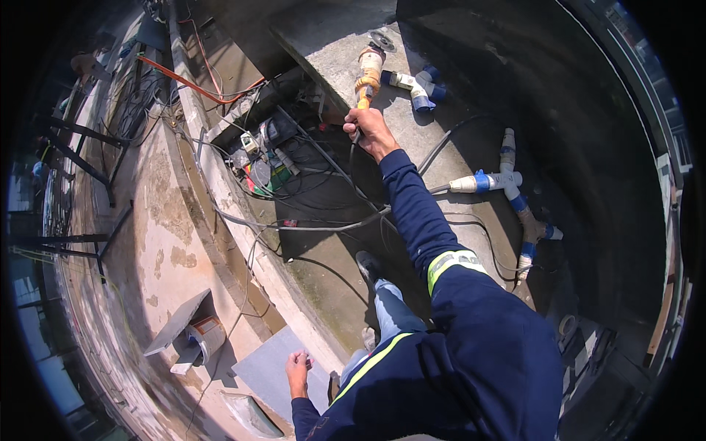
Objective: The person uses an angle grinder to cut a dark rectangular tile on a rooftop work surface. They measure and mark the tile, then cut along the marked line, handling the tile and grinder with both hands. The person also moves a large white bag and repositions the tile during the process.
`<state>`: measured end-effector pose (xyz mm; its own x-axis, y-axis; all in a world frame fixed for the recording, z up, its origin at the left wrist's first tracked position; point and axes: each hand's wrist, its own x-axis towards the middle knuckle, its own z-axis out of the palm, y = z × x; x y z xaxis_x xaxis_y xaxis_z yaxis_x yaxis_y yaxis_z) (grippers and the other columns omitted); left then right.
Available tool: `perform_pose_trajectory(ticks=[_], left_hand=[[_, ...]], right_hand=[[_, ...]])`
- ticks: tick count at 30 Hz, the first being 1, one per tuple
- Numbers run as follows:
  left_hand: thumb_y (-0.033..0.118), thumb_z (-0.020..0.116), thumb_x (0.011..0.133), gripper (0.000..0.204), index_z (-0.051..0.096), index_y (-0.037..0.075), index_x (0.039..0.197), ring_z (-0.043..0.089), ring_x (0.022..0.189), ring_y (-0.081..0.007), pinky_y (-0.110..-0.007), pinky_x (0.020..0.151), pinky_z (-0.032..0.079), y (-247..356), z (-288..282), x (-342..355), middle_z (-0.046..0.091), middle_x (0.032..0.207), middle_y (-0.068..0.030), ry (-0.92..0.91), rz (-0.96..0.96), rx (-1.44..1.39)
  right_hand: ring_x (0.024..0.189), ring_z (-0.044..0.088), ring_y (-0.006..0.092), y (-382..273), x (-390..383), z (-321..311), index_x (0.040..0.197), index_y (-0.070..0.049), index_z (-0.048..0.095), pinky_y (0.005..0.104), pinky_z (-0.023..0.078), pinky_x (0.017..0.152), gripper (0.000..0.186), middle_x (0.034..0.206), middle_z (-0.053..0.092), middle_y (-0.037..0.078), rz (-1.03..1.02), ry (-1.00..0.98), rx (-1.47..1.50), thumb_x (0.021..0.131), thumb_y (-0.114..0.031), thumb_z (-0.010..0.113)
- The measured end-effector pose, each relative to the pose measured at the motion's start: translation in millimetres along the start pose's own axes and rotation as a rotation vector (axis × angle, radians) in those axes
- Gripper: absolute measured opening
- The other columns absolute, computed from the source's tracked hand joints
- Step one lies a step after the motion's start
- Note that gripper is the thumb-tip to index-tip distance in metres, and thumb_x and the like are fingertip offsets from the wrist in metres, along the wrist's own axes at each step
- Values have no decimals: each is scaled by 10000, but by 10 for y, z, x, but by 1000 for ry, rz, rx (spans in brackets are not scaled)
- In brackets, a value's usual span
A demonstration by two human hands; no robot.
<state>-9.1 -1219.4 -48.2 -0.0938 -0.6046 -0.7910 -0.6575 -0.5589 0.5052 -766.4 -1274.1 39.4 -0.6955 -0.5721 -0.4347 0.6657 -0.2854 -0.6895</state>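
Observation:
My right arm reaches far forward, and my right hand (pixel 373 132) is closed around the rear of a yellow-orange angle grinder (pixel 368 71). The grinder's disc (pixel 382 41) points away from me, over or on a concrete ledge (pixel 412 110); I cannot tell if it touches. A dark cord runs back from the grinder below my hand. Low on the left, my left hand (pixel 298 373) has its fingers curled beside a flat grey tile (pixel 273 367). Whatever may be in those fingers is too small to make out.
Blue-and-white industrial plug connectors (pixel 419 92) lie right of the grinder, with a larger connector cluster (pixel 507 180) nearer. Thick black cables (pixel 309 226) cross the floor by my foot (pixel 368 266). A bucket (pixel 208 334) stands left, beyond a concrete curb (pixel 257 264). Cluttered tools (pixel 265 162) fill a recess.

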Motion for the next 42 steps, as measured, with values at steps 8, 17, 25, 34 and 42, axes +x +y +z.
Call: perform_pose_trajectory(ticks=[8, 17, 25, 34, 42], left_hand=[[489, 681, 1098, 768, 453, -32, 1615, 662, 1325, -329, -481, 1152, 534, 2520, 1872, -172, 595, 1549, -232, -927, 290, -538], [332, 816, 969, 673, 540, 8, 1491, 706, 1146, -313, -515, 1121, 532, 548, 2046, -1506, 695, 1252, -150, -1553, 22, -622], [342, 836, 971, 533, 640, 77, 1389, 671, 1207, -310, -569, 1170, 484, -1057, 1880, -2744, 712, 1307, -130, -1449, -66, -318], [263, 790, 960, 476, 632, -26, 1304, 714, 1211, -350, -600, 1192, 513, -2670, 2026, -3814, 722, 1282, -194, -1425, -65, -271], [205, 795, 901, 413, 707, -15, 1240, 706, 1238, -353, -529, 1140, 557, -4291, 1981, -4755, 739, 1279, -169, -1186, 23, -371]], right_hand=[[720, 604, 158, 1347, -4449, -730, 1157, -1, 513, 347, 479, 588, 374, 882, 603, 78, -55, -178, -449, 875, -136, 719], [974, 742, 441, 2832, -7741, -1688, 1239, 21, 611, 544, 566, 825, 503, 1016, 744, 262, -171, 65, -878, 797, -180, 742], [837, 763, 473, 3644, -9481, -1989, 1366, 32, 511, 602, 566, 688, 589, 876, 738, 266, -220, 556, -1084, 827, -112, 700], [1019, 737, 494, 3766, -11446, -2997, 1381, -34, 601, 576, 557, 876, 585, 1050, 759, 276, -78, 436, -869, 1062, -521, 661], [1041, 746, 435, 4556, -13483, -5018, 1184, 17, 820, 511, 537, 1023, 970, 1010, 781, 287, 307, 452, -764, 1113, -771, 259]])
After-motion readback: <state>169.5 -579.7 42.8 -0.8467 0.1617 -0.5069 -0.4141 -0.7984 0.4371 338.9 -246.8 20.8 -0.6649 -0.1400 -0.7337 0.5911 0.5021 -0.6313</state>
